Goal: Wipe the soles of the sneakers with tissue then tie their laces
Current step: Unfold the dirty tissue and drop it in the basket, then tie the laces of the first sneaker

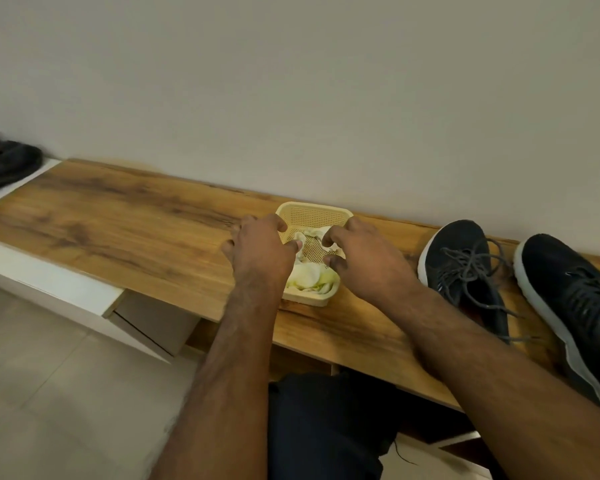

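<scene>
Our left hand (257, 247) steadies the basket (314, 211), fingers loosely curled; our right hand (361, 254) hooks toward tissue (309, 278) between them. We should pinch one sheet. Sneakers (465, 268) wait right.

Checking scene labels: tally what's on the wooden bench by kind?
Sneakers: 2, one near the basket, one at the right edge
Basket: 1
Tissues: cannot count; a crumpled heap in the basket
Hands: 2, left hand and right hand, both at the basket
Total: 5, tissues aside
</scene>
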